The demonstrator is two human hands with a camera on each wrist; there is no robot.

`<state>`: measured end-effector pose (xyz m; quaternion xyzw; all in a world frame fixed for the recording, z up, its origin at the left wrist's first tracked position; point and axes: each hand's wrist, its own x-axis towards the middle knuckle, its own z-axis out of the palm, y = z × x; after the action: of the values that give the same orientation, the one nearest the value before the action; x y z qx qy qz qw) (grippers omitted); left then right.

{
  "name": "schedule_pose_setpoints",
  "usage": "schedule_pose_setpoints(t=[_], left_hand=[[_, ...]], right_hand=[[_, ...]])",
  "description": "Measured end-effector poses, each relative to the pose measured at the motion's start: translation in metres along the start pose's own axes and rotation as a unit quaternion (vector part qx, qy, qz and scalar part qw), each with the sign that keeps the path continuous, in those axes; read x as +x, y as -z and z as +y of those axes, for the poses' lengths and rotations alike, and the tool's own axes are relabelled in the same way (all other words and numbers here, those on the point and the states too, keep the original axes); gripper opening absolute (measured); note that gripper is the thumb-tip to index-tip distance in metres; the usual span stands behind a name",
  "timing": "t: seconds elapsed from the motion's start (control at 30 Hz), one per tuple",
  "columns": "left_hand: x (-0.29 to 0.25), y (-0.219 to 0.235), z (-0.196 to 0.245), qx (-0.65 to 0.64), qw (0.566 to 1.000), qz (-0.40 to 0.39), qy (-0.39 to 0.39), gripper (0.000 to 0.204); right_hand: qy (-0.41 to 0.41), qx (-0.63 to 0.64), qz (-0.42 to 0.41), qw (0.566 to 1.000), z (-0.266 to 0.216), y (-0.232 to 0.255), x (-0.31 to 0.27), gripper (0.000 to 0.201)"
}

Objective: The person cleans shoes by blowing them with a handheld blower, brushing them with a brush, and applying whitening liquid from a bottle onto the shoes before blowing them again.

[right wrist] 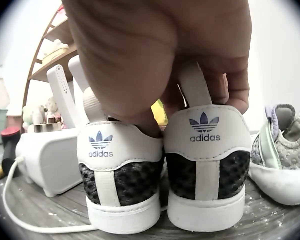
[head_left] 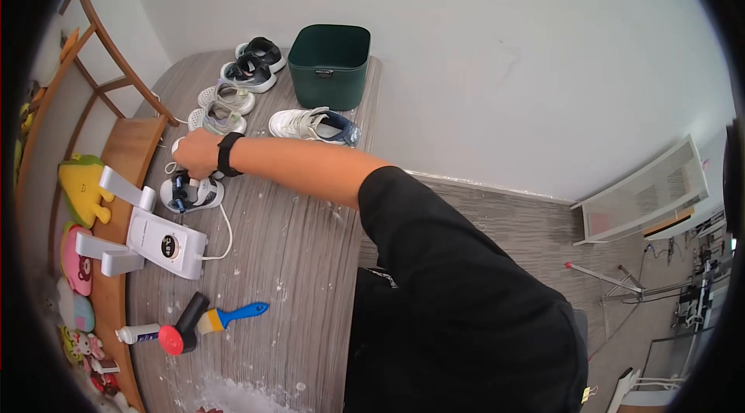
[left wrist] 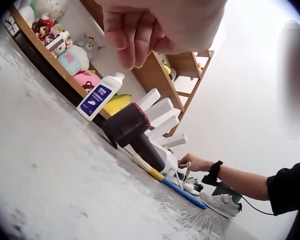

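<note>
A pair of black-and-white sneakers stands side by side on the table, heels toward the right wrist camera. My right hand reaches down over them and grips them at the collars, its thumb going down at the left sneaker and its fingers behind the heel of the other. The fingertips are hidden inside the shoes. From above, one black-and-white sneaker shows beside the hand. My left hand hangs in the air with loosely curled fingers and holds nothing; it is outside the head view.
A white device with upright arms and a cord stands near the sneakers. Nearer lie a blue-handled brush, a black-and-red tool and a white bottle. Other shoes and a green bin stand farther back.
</note>
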<state>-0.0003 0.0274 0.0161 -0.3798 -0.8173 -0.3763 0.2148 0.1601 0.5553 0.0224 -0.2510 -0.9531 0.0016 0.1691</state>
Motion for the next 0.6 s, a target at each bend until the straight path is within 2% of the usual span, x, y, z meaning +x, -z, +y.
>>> schedule_pose_setpoints(t=[0.07, 0.1, 0.17, 0.23, 0.27, 0.3, 0.33, 0.37, 0.4, 0.47, 0.53, 0.6], left_hand=[[-0.001, 0.001, -0.007, -0.115, 0.989, 0.032, 0.083, 0.048], [0.002, 0.004, -0.007, -0.117, 0.987, 0.044, 0.103, 0.053], [0.004, 0.013, -0.009, -0.109, 0.984, 0.068, 0.120, 0.053], [0.004, 0.024, -0.007, -0.099, 0.980, 0.101, 0.137, 0.054], [0.006, 0.026, -0.004, -0.095, 0.980, 0.101, 0.141, 0.053], [0.004, 0.026, -0.003, -0.096, 0.980, 0.098, 0.143, 0.052], [-0.003, 0.023, -0.016, -0.095, 0.979, 0.108, 0.146, 0.052], [-0.009, 0.018, -0.040, -0.125, 0.975, 0.098, 0.158, 0.042], [-0.012, 0.013, -0.053, -0.155, 0.970, 0.089, 0.168, 0.034], [-0.011, 0.012, -0.051, -0.158, 0.966, 0.106, 0.174, 0.034], [-0.010, 0.017, -0.051, -0.156, 0.970, 0.109, 0.151, 0.035], [-0.007, 0.027, -0.042, -0.159, 0.968, 0.118, 0.156, 0.032]], right_hand=[[0.023, -0.025, 0.013, 0.999, -0.004, 0.007, -0.001, 0.027], [0.036, -0.018, 0.023, 0.999, -0.003, 0.015, -0.005, 0.031], [0.007, 0.030, 0.089, 0.996, -0.003, 0.044, -0.022, 0.038], [-0.037, 0.026, 0.100, 0.994, 0.004, 0.081, -0.044, 0.037], [-0.016, 0.026, 0.166, 0.986, 0.020, 0.087, -0.056, 0.034], [-0.050, 0.020, 0.177, 0.983, 0.030, 0.103, -0.072, 0.030], [-0.082, 0.012, 0.204, 0.975, 0.040, 0.121, -0.089, 0.028], [-0.107, 0.006, 0.229, 0.967, 0.050, 0.139, -0.106, 0.027], [-0.132, 0.001, 0.255, 0.958, 0.064, 0.158, -0.122, 0.026], [-0.188, -0.010, 0.328, 0.926, 0.116, 0.174, -0.152, 0.025], [-0.200, -0.039, 0.383, 0.901, 0.173, 0.191, -0.187, 0.025], [-0.256, -0.021, 0.361, 0.896, 0.224, 0.201, -0.224, 0.028]])
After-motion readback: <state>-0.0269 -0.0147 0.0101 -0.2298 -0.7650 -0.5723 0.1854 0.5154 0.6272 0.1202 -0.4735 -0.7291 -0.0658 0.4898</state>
